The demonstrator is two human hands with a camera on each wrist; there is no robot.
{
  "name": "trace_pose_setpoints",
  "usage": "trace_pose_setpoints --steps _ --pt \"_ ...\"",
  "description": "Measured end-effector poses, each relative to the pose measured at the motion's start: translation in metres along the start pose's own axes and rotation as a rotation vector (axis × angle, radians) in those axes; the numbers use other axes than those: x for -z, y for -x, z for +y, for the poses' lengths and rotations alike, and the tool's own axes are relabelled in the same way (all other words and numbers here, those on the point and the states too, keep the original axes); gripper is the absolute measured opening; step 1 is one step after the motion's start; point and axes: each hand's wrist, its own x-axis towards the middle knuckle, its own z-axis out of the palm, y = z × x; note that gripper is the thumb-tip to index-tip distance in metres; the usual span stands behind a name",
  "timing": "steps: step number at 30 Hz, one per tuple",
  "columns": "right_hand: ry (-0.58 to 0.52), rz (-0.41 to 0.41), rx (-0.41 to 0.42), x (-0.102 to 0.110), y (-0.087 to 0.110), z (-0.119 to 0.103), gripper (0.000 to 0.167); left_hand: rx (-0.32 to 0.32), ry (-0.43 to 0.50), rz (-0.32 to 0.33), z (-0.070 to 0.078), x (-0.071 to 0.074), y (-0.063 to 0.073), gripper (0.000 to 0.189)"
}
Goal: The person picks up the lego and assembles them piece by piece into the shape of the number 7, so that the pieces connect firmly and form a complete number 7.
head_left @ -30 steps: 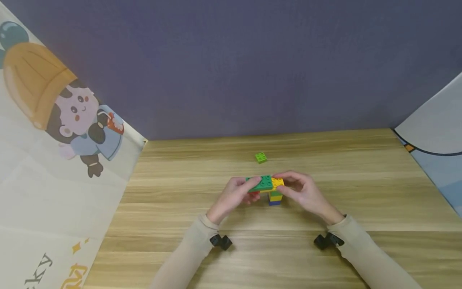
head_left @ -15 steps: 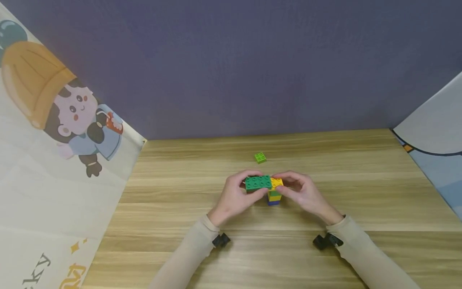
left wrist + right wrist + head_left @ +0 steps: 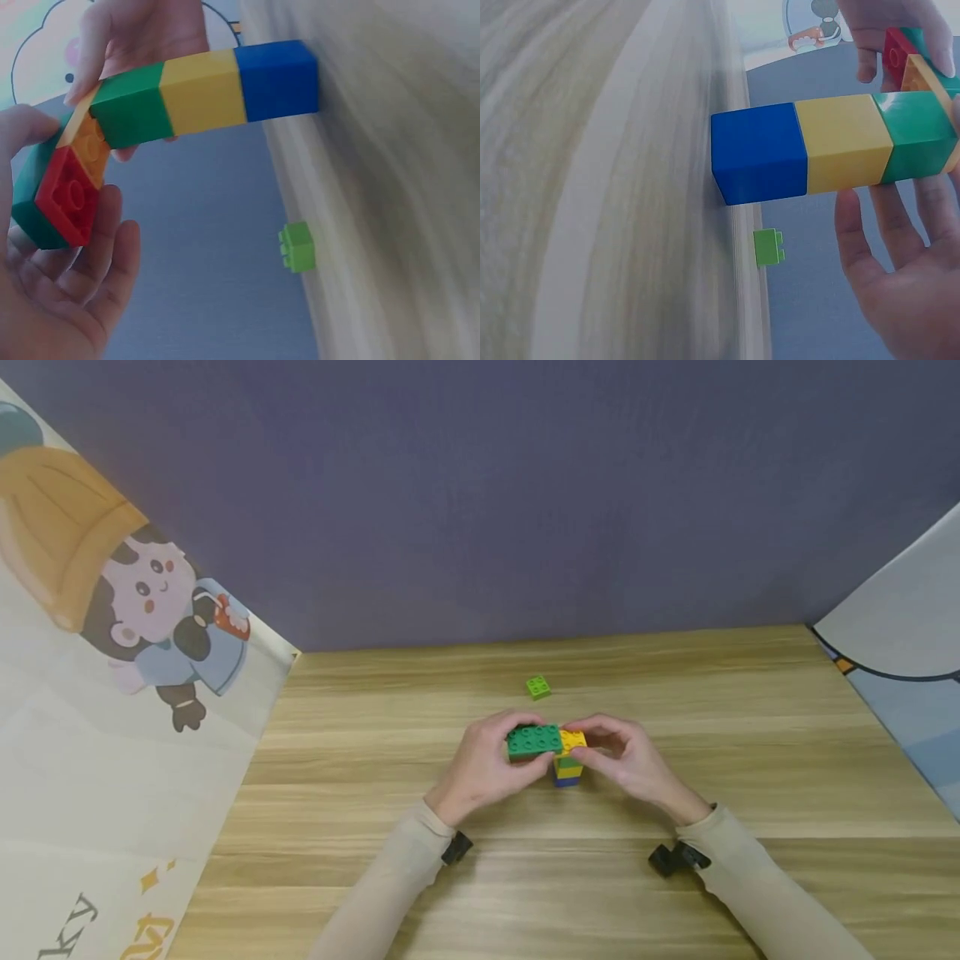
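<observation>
A tower of toy building bricks stands on the table: blue brick at the bottom, yellow brick, then green brick. Across its top lies a yellow-orange brick that juts out to the left. A long dark green brick sits above the overhang, with a red brick under its left part. My left hand grips the long green brick by its front and back sides. With thumb and fingers, my right hand pinches the yellow-orange brick at the tower's right.
Behind the tower, a small light green brick lies studs up on the wooden table. A dark blue-grey panel rises at the table's back edge. Printed sheets flank both sides, with a cartoon figure on the left one.
My left thumb has come off the top of the long green brick to its front side, and the fingers have moved round to its back. The right hand keeps its pinch.
</observation>
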Motion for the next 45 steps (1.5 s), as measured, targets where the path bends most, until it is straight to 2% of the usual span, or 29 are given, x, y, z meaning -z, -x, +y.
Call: trace_pose_setpoints --steps 3,10,19,31,41,45 --pt "-0.002 0.002 0.003 0.0 0.0 0.0 0.027 -0.01 -0.04 -0.015 0.003 0.001 -0.002 0.039" --pt "-0.011 0.01 0.019 0.0 0.001 0.001 0.027 -0.001 -0.03 -0.025 0.006 -0.003 -0.007 0.043" --pt "-0.027 -0.016 0.006 0.0 0.001 0.002 0.026 0.01 -0.047 -0.023 0.005 -0.007 -0.007 0.044" --pt "-0.022 -0.009 0.008 -0.002 0.001 0.003 0.027 0.072 -0.11 -0.053 0.01 -0.002 -0.008 0.042" --pt "0.021 -0.005 0.011 0.0 -0.001 -0.001 0.028 0.137 -0.043 -0.061 0.014 0.0 -0.009 0.041" --pt "0.046 -0.013 -0.004 0.003 0.001 -0.003 0.028 0.138 -0.034 -0.068 0.015 -0.001 -0.01 0.04"
